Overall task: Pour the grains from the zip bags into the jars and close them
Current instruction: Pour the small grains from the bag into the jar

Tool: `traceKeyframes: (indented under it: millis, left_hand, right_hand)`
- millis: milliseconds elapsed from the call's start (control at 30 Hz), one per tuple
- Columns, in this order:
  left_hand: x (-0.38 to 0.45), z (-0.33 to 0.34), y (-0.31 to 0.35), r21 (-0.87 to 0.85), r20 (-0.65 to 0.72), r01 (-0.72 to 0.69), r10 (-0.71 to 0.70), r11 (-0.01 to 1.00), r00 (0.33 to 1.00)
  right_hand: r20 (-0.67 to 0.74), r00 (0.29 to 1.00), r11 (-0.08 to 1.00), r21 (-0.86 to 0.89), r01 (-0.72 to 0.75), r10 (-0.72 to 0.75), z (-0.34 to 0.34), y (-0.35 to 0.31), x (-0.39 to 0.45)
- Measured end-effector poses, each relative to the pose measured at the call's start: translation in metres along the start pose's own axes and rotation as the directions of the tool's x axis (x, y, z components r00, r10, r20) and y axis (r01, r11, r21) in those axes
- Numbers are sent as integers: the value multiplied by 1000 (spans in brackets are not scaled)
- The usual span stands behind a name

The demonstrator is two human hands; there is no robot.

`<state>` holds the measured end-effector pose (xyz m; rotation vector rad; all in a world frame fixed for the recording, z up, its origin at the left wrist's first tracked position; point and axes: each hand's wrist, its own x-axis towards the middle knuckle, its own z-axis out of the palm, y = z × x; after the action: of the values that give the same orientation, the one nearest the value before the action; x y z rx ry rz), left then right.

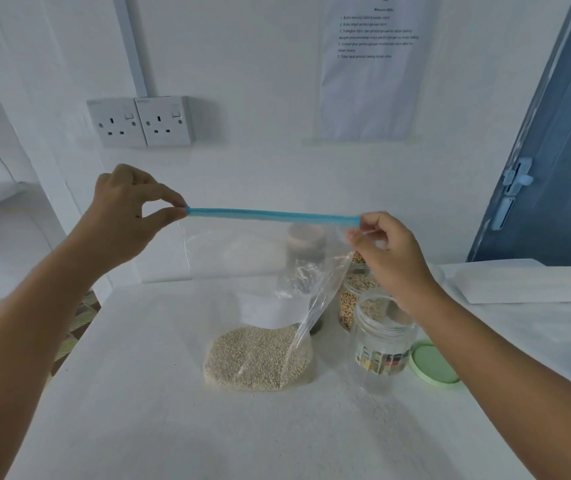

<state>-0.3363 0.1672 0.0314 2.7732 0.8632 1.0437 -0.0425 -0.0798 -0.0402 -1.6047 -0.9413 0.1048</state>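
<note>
A clear zip bag (242, 258) with a blue zip strip (270, 213) stands on the white table (138, 393), pale grains (256, 358) heaped in its bottom. My left hand (128, 209) pinches the strip's left end between thumb and forefinger. My right hand (388, 251) pinches the right end. An empty clear jar (379, 344) stands lidless to the right of the bag, below my right wrist. Its green lid (431, 363) lies flat beside it.
Behind the empty jar stands a jar of tan grains (355, 299), and another jar (306, 244) shows blurred through the bag. White folded paper (526, 282) lies at the back right. A double socket (142, 121) and a printed sheet (374, 64) hang on the wall.
</note>
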Motion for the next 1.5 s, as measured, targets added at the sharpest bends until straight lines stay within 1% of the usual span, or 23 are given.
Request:
traceKeyframes:
  millis: [67, 133, 167, 200, 233, 267, 333, 467, 533, 567, 600, 633, 700, 733, 767, 867, 1000, 1100, 1200, 1267, 1300, 1400, 1500]
  left_hand:
    - [-1, 2, 3, -21, -7, 7, -7, 1000, 1000]
    - [-3, 4, 6, -42, -9, 0, -1, 999, 1000]
    - [-4, 5, 8, -52, -8, 1, -1, 999, 1000]
    - [-6, 6, 10, -68, -11, 5, -6, 998, 1000]
    - [-7, 7, 14, -88, -17, 14, -15, 996, 1000]
    - [-9, 8, 17, -111, -34, 24, -28, 994, 999]
    - [-17, 10, 25, -141, -102, 52, -67, 989, 993]
    - [-51, 18, 65, -218, -252, 156, -210, 963, 945]
    - [-70, 27, 90, -270, -241, 179, -247, 946, 939]
    - [-77, 31, 102, -323, -181, 206, -274, 924, 945]
    - [-82, 35, 113, -404, -91, 260, -321, 877, 943]
    - [-84, 39, 123, -507, 15, 335, -380, 794, 925]
    - [-82, 45, 137, -684, 203, 476, -482, 553, 852]
    - [-80, 47, 141, -724, 252, 513, -516, 461, 819]
    - [-78, 49, 143, -740, 282, 540, -544, 401, 791]
    - [-70, 47, 148, -746, 330, 597, -614, 297, 717]
    - [-61, 45, 146, -790, 335, 587, -678, 178, 655]
    - [-62, 44, 144, -803, 333, 578, -695, 145, 638]
    - [-71, 42, 138, -805, 299, 564, -696, 184, 653]
    - [-77, 38, 132, -811, 273, 554, -715, 188, 643]
    - [-78, 36, 128, -821, 260, 542, -729, 178, 633]
    - [-73, 23, 117, -860, 257, 498, -745, 115, 616]
    - [-59, 11, 112, -894, 258, 443, -735, 64, 627]
  right_hand:
    - [-8, 985, 959, -232, 164, -171, 1, -14, 2]
    - [93, 939, 859, -382, 341, -331, 5, -37, 8]
    - [179, 918, 800, -450, 397, -355, 9, -49, 14]
    - [268, 902, 747, -507, 431, -338, 14, -60, 19]
    - [346, 892, 714, -542, 444, -291, 20, -69, 24]
    - [402, 885, 710, -552, 437, -233, 26, -75, 28]
    - [452, 877, 735, -536, 414, -164, 36, -80, 30]
    - [464, 876, 769, -510, 386, -132, 40, -76, 29]
    - [468, 878, 806, -479, 348, -101, 36, -78, 28]
    - [472, 878, 837, -445, 319, -84, 35, -79, 28]
    - [477, 877, 867, -407, 286, -65, 34, -81, 26]
    - [481, 875, 891, -377, 255, -47, 34, -84, 25]
    - [491, 871, 912, -347, 219, -23, 35, -88, 21]
    - [499, 867, 917, -339, 210, -14, 36, -90, 18]
    - [510, 860, 922, -331, 201, -4, 37, -92, 16]
    - [549, 836, 939, -299, 172, 22, 39, -96, 10]
    - [588, 808, 946, -277, 170, 27, 40, -103, 5]
    - [587, 808, 968, -224, 113, 41, 39, -106, 7]
    - [607, 788, 987, -158, -9, 104, 35, -110, 12]
    - [614, 778, 991, -115, -74, 130, 33, -111, 15]
    - [602, 788, 992, -99, -83, 126, 33, -112, 17]
    - [524, 850, 997, -79, -24, 62, 35, -113, 22]
    - [443, 896, 1000, -15, -11, 16, 40, -117, 23]
